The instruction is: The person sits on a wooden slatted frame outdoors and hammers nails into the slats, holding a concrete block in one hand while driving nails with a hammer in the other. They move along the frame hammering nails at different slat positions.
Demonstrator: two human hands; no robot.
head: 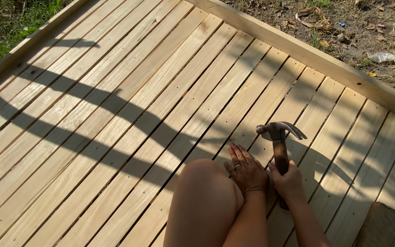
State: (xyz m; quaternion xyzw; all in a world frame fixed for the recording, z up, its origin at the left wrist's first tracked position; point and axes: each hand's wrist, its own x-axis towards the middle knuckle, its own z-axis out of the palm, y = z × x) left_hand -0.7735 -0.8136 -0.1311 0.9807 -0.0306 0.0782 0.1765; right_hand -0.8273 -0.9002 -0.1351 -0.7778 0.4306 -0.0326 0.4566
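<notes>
My right hand (290,183) grips the dark wooden handle of a claw hammer (278,137), whose metal head is raised just above the pale wooden planks (129,114). My left hand (248,171) lies flat on a plank right beside the hammer handle, fingers spread and pointing away from me, a ring on one finger. It holds nothing that I can see. My bare knee (204,192) is bent up in front of the left forearm.
The plank deck is framed by a thicker wooden border beam (307,57) along the far right and another at the far left (24,45). Beyond lie bare dirt with litter (382,57) and grass (1,23). A dark wood block (380,224) sits at the lower right.
</notes>
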